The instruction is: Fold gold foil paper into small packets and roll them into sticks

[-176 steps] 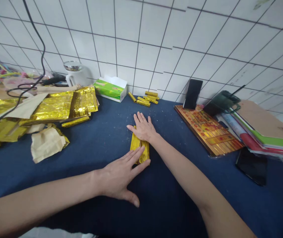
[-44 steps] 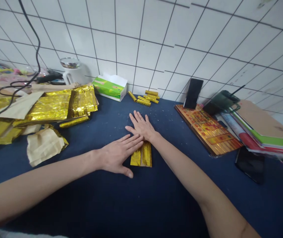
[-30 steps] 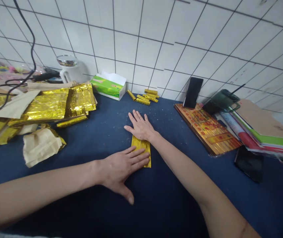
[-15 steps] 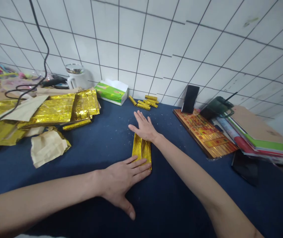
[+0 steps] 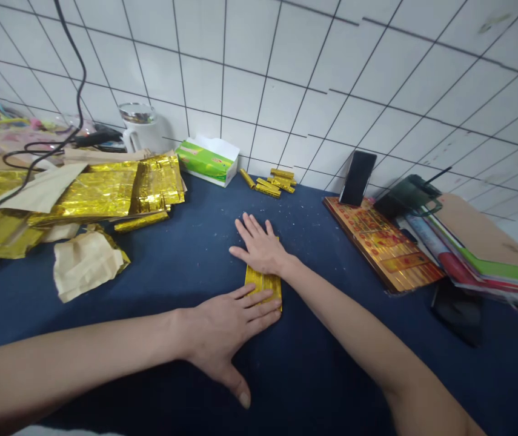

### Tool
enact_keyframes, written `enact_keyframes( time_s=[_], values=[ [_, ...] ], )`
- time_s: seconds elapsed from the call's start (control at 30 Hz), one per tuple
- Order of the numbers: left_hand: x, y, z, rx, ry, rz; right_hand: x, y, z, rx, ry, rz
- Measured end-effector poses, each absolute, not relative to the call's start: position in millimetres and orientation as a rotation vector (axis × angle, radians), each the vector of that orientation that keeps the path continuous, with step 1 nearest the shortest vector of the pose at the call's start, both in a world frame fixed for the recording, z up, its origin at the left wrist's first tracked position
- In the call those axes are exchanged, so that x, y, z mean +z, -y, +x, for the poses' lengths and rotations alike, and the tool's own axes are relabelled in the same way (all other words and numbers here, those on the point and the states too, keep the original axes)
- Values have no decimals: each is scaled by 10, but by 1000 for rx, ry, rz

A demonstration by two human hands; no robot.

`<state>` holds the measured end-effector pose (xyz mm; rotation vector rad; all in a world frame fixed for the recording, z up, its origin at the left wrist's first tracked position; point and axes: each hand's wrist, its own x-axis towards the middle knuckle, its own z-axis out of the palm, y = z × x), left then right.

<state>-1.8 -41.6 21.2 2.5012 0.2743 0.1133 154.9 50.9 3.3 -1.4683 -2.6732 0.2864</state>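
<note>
Gold foil strip (image 5: 261,280) under open hands (image 5: 226,321)

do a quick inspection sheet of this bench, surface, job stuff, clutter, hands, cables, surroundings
surface: dark blue cloth cover, light specks scattered on it
job's things: folded gold foil strip lying flat under both hands; small gold foil bars grouped by the wall
clutter: gold foil sheets piled at left, crumpled tan paper beside them
hands: left hand flat across the strip, right hand flat at its far end
cables: black cable runs down the wall and over the foil at left
surroundings: white tiled wall, white lidded jug, green tissue box, upright phone on a gold-printed board, stacked folders
</note>
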Motion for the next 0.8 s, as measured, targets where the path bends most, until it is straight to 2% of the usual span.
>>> enact_keyframes(
  time_s=[0.13, 0.47, 0.63, 0.8],
  values=[
    [194, 414, -27, 136, -269, 2494, 16, -823, 1620, 268, 2592, -1604],
    [204, 407, -20, 129, -293, 2495, 81, -836, 1680, 279, 2323, -1505],
    [204, 410, -26, 139, -294, 2489, 275, -447, 1939, 380, 2159, -1303],
    [214, 410, -24, 150, -295, 2477, 243, 189, 2190, 400, 2499, -1042]
  ],
)
